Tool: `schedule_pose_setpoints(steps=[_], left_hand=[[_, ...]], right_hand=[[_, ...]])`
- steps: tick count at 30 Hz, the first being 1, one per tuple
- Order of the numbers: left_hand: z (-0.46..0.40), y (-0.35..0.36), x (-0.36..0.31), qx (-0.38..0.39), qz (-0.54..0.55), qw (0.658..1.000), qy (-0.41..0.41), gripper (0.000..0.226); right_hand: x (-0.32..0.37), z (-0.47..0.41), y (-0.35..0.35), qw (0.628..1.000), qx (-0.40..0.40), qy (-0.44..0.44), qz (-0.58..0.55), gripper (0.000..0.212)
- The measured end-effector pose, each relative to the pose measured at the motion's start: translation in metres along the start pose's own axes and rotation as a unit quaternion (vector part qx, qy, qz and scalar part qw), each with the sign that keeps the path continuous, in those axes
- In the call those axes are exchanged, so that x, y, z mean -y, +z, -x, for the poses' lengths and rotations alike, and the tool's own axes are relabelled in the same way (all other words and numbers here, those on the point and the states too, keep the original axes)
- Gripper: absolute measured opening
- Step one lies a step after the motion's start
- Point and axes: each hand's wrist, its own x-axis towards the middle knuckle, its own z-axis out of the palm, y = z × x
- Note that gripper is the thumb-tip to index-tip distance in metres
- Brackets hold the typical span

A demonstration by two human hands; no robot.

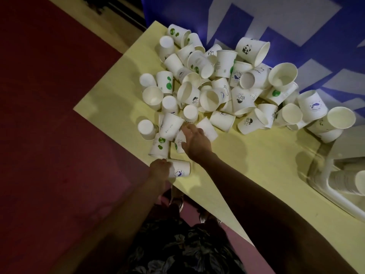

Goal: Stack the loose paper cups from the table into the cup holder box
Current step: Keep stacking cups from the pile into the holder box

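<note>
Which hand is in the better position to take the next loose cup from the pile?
Right. The right hand already reaches into the near cups with fingers spread, while the left hand has its grip on a cup at the table edge.

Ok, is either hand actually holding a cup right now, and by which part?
The left hand grips a blue-logo cup lying at the table edge, by its base end. The right hand reaches into the pile of cups; whether its fingers hold anything cannot be told.
</note>
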Motion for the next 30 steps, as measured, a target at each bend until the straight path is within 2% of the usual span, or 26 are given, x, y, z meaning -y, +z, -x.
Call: schedule_pose_setpoints(steps=[4, 8, 13, 17, 22, 28, 30], left_hand=[[-0.003, 0.002, -0.005, -0.015, -0.105, 0.989, 0.105, 0.019], [0.000, 0.004, -0.003, 0.006, -0.227, 0.952, 0.204, 0.022], [0.014, 0.017, -0.006, 0.020, -0.268, 0.910, 0.317, 0.007], [0.032, 0.041, -0.010, 0.059, -0.274, 0.880, 0.384, 0.012], [0.066, 0.086, -0.020, 0.096, -0.304, 0.815, 0.484, 0.010], [0.116, 0.154, -0.030, 0.145, -0.314, 0.728, 0.593, 0.005], [0.135, 0.178, -0.033, 0.156, -0.307, 0.702, 0.623, 0.007]], right_hand=[[-0.006, 0.009, 0.005, 0.996, 0.026, 0.077, -0.029, 0.050], [-0.030, 0.034, -0.001, 0.989, -0.031, 0.104, -0.102, 0.022], [-0.063, 0.083, -0.021, 0.973, -0.021, 0.136, -0.184, 0.012], [-0.084, 0.124, -0.033, 0.962, -0.108, 0.154, -0.198, 0.008], [-0.110, 0.175, -0.051, 0.933, -0.244, 0.181, -0.195, 0.006], [-0.158, 0.235, -0.084, 0.873, -0.391, 0.238, -0.170, 0.012], [-0.179, 0.254, -0.101, 0.841, -0.445, 0.267, -0.154, 0.013]])
